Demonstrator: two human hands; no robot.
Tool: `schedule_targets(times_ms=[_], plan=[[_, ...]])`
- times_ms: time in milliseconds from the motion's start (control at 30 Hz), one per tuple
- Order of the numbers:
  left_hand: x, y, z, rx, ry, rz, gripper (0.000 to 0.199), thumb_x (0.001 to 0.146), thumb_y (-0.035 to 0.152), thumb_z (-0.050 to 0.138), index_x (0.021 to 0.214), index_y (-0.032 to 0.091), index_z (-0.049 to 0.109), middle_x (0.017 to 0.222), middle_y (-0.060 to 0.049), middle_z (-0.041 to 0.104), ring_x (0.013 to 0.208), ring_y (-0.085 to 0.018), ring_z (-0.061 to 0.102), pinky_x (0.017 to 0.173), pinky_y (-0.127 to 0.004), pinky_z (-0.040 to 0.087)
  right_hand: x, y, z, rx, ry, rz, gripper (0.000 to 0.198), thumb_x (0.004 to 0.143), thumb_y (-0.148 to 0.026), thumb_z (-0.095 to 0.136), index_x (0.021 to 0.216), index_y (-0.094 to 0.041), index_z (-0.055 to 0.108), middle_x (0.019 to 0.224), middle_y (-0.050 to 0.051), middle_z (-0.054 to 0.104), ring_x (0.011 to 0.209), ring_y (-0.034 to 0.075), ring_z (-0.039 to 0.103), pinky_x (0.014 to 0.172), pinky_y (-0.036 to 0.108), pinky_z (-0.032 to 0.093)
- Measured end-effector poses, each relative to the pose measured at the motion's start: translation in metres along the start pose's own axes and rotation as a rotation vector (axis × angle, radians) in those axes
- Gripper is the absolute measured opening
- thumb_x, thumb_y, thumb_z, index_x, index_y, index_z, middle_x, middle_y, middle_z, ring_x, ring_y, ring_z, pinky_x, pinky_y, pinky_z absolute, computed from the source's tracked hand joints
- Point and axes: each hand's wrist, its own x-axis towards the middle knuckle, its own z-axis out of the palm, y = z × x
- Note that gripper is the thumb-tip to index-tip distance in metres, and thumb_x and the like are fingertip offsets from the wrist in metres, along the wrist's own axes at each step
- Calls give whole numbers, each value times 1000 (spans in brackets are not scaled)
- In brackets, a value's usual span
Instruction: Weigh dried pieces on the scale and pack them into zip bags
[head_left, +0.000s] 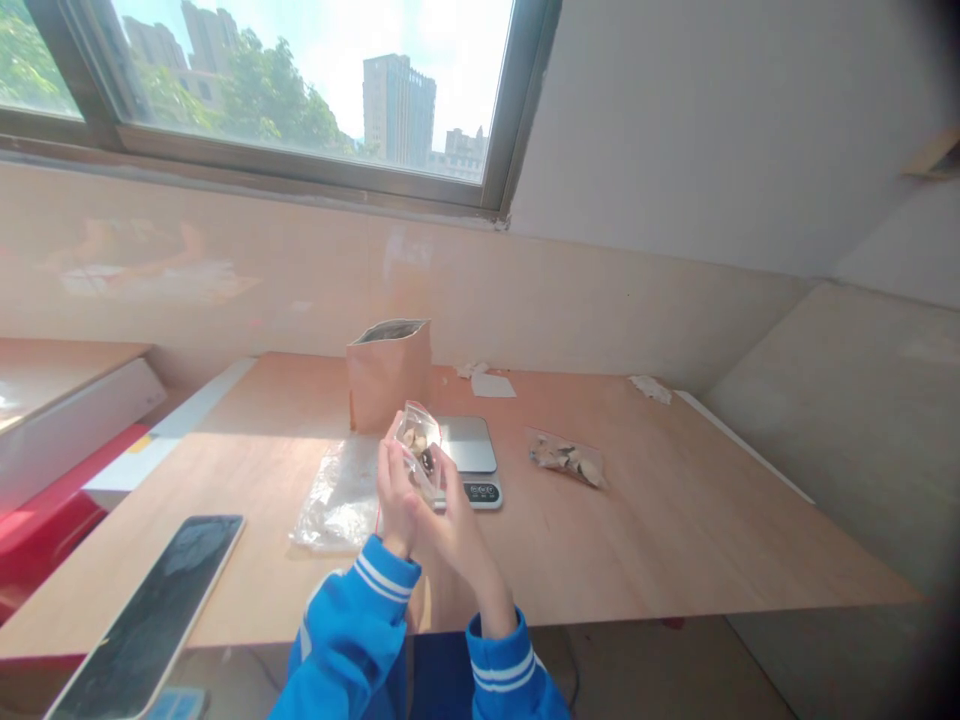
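Both my hands hold one small clear zip bag [421,428] with pale and dark dried pieces inside. My left hand [395,490] grips its left side, and my right hand [454,520] closes on it from the right and below. The bag is tilted, and its red-edged top points away from me. Just beyond and to the right lies a digital kitchen scale [474,448], partly hidden by my hands. A brown paper pouch [390,375] stands upright with its top open behind the bag. Under my left wrist's side lies a pile of clear plastic bags [334,500].
Right of the scale lies another filled clear bag [566,458]. White paper [493,386] and a crumpled scrap [650,389] sit near the back edge. A large dark-screened phone or tablet [150,620] is at front left, beside a red stool [52,520]. A wall and window close off the back.
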Motion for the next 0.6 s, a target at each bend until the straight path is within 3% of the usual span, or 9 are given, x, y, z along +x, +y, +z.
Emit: schedule_targets(times_ms=[133, 267, 333, 433, 600], plan=[[-30, 8, 11, 143, 8, 24, 38, 94, 51, 35, 96, 20, 57, 123, -10, 59, 113, -22, 57, 96, -37, 44, 4, -12, -4, -42, 149, 7, 38, 94, -41, 45, 125, -21, 58, 128, 10, 60, 121, 24, 54, 104, 41, 42], [-36, 8, 8, 260, 41, 133, 29, 93, 44, 43, 110, 23, 53, 145, -8, 44, 134, -22, 39, 110, -40, 31, 3, -13, -21, 114, 182, 30, 37, 96, -44, 42, 113, -21, 65, 117, 9, 66, 111, 22, 60, 97, 37, 47], [-30, 7, 5, 296, 86, 151, 35, 90, 43, 50, 119, 23, 51, 146, -10, 41, 136, -23, 36, 112, -41, 28, 1, -14, -29, 186, 211, 32, 39, 96, -46, 41, 106, -21, 69, 114, 8, 68, 109, 22, 62, 97, 37, 47], [-18, 6, -2, 281, 56, 36, 46, 85, 47, 57, 122, 20, 53, 135, -12, 53, 127, -24, 48, 107, -41, 36, -2, -15, -36, 205, 260, 44, 47, 96, -51, 37, 96, -20, 74, 107, 9, 71, 106, 22, 63, 97, 37, 47], [-6, 2, -14, 186, -53, -154, 52, 77, 49, 66, 115, 15, 61, 102, -11, 70, 97, -22, 65, 85, -34, 50, -8, -16, -43, 238, 236, 146, 63, 94, -60, 29, 88, -20, 76, 95, 10, 74, 98, 25, 67, 91, 37, 50]])
